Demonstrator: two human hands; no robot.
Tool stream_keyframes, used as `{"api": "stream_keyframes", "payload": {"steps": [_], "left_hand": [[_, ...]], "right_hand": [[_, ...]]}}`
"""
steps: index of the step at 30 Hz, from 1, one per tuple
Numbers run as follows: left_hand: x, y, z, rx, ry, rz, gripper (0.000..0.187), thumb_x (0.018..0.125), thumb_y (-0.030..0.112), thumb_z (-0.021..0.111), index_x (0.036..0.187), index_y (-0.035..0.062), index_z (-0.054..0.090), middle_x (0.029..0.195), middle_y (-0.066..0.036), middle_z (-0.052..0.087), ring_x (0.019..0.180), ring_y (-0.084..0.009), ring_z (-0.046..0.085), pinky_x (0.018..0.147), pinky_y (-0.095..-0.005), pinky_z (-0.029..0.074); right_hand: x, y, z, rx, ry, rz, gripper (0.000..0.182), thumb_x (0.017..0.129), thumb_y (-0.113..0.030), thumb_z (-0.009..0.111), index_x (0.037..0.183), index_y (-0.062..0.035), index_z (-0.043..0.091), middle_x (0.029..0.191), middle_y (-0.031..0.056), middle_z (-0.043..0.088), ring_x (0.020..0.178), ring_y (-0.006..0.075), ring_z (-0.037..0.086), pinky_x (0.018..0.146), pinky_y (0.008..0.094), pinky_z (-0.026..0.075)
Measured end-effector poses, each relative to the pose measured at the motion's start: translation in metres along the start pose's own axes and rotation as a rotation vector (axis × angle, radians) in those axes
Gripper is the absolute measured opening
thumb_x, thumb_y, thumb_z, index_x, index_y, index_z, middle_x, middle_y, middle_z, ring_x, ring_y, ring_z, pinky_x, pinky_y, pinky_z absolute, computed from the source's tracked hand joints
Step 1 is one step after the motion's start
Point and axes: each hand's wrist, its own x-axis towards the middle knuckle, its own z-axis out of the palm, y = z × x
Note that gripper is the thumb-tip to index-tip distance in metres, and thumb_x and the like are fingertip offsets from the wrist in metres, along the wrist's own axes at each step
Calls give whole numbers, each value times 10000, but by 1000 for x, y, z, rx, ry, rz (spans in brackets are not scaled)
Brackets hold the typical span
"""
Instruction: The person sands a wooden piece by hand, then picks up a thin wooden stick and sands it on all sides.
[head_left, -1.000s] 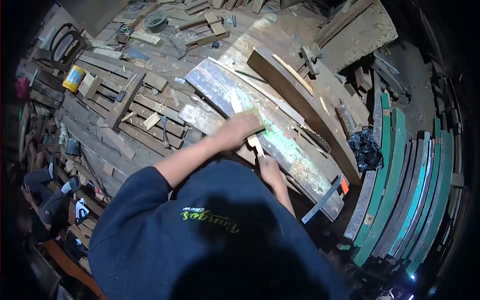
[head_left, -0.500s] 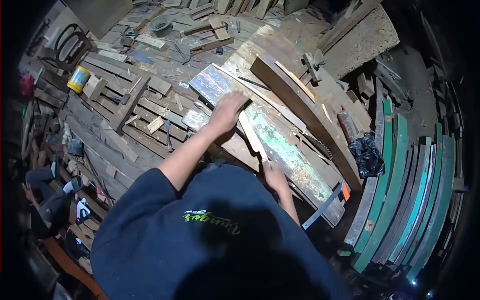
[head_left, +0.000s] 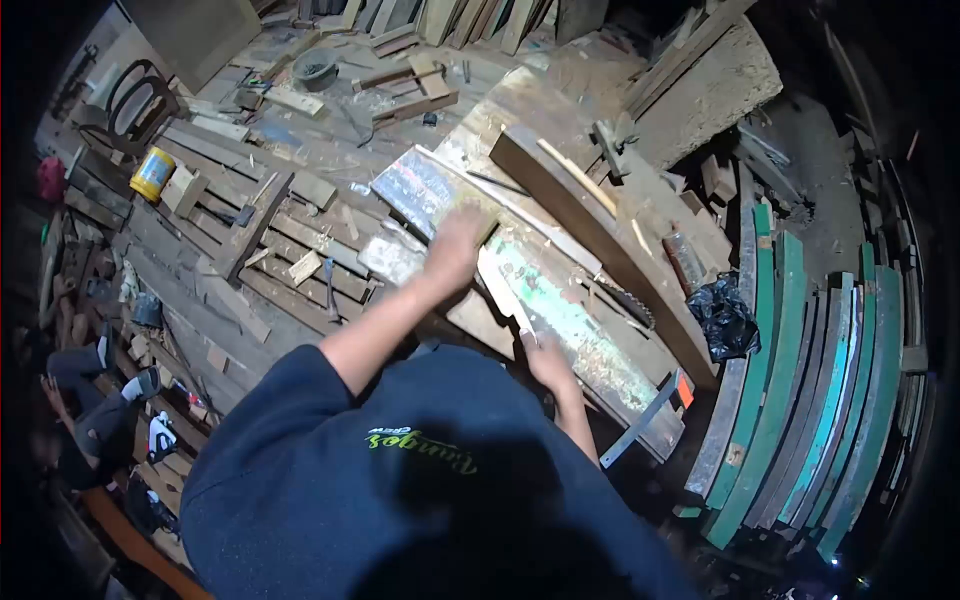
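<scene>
My left hand (head_left: 458, 250) is blurred and closed over a flat tan piece (head_left: 484, 216), too smeared to name. It presses this at the upper end of a pale, narrow wood piece (head_left: 505, 290) with a shaped edge. Lower down, my right hand (head_left: 547, 362) grips the near end of the same wood piece. Beneath lies a board with worn green and white paint (head_left: 560, 298). A try square (head_left: 640, 425) with an orange mark rests across the board's near right end.
A thick brown beam (head_left: 600, 250) runs along the board's right side, with a drill bit (head_left: 640, 306) between. Right of it are a black plastic bag (head_left: 724, 318) and stacked green timbers (head_left: 765, 390). A yellow tub (head_left: 153, 174) stands left. Another person's legs (head_left: 95, 390) show lower left.
My left hand has slid a little toward my body along the pale wood piece and is now blurred. My right hand keeps its grip. The whole view has shifted slightly.
</scene>
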Motion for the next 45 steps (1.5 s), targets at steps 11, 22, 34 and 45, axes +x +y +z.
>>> {"api": "stream_keyframes", "payload": {"steps": [11, 22, 34, 45], "left_hand": [[4, 5, -25, -20, -197, 78, 514, 752, -35, 504, 1262, -2, 563, 1372, -219, 517, 1337, -353, 430, 1155, -445, 288], [-15, 6, -18, 26, -305, 254, 495, 798, 28, 578, 1292, 5, 540, 1376, -192, 522, 1316, -343, 458, 1132, -443, 320], [-29, 23, -17, -117, -493, 291, 634, 744, -20, 555, 1373, 16, 479, 1443, -179, 461, 1384, -305, 385, 1173, -437, 267], [-48, 48, -17, -171, -492, 374, 556, 723, -18, 541, 1278, 5, 562, 1387, -224, 503, 1344, -328, 432, 1162, -431, 281]], "right_hand": [[-1, -7, 4, 23, -94, 151, 492, 996, -372, 451, 1039, 86, 623, 1007, 335, 631, 1004, 470, 597, 899, 462, 452], [-5, -10, 8, -10, -118, 105, 482, 986, -345, 437, 992, 90, 644, 943, 336, 639, 985, 463, 612, 880, 458, 455], [0, -1, 15, 67, -90, 85, 462, 987, -339, 458, 936, 80, 644, 855, 321, 639, 871, 444, 636, 815, 459, 468], [4, 5, 10, 33, -54, 38, 476, 990, -348, 440, 954, 82, 640, 921, 346, 628, 966, 486, 601, 886, 486, 445]]}}
